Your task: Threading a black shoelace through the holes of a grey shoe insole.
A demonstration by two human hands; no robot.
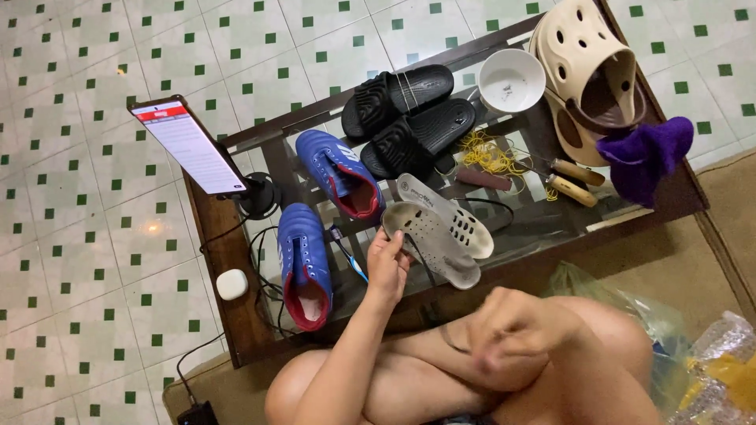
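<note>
The glass-topped table (677, 206) looks glossy in its dark wood frame. The perforated insoles (441, 228) look matt grey foam; the blue football boots (323, 212) shine faintly.

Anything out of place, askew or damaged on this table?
The insoles are out of the blue shoes, and the left hand grips one at its edge. The shoes lie skewed to each other. Loose yellow thread is tangled on the glass table. No damage is visible.
</note>
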